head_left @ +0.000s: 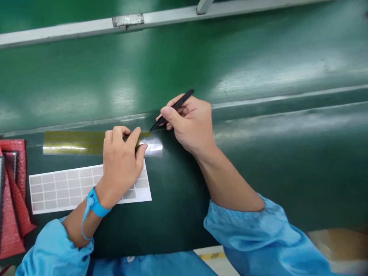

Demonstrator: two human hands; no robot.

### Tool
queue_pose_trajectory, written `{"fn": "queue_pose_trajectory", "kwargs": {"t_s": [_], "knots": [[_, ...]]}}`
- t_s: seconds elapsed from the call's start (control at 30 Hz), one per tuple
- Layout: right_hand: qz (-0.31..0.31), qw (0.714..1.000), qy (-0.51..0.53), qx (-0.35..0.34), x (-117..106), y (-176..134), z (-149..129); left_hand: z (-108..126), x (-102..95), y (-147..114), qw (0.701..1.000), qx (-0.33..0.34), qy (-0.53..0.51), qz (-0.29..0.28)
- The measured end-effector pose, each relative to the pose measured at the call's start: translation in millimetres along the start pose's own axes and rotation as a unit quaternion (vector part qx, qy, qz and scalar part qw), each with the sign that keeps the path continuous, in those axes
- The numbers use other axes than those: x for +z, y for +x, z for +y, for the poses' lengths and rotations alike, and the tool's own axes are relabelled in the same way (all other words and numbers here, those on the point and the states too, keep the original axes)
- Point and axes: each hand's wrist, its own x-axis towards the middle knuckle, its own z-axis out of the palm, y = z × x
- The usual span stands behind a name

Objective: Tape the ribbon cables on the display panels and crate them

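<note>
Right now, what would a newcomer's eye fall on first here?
The black tweezers in the right hand, their tip at the yellow film strip partly under the left hand. Next, the bright blue wrist strap behind that hand, then red bubble-wrap pouches at the picture's left edge.

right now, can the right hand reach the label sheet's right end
Probably yes: bare green mat lies between the right hand and that end of the white label sheet, though it holds a tweezer-like black tool and the left hand covers part of the sheet.
</note>
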Motion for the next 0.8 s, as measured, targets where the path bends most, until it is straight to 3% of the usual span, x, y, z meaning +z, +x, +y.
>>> {"fn": "queue_pose_trajectory", "kwargs": {"t_s": [0.8], "knots": [[-0.051,0.997,-0.035,0.035,3,10,-1,0,-0.2,2,1.000,-0.001,0.007,-0.015]]}}
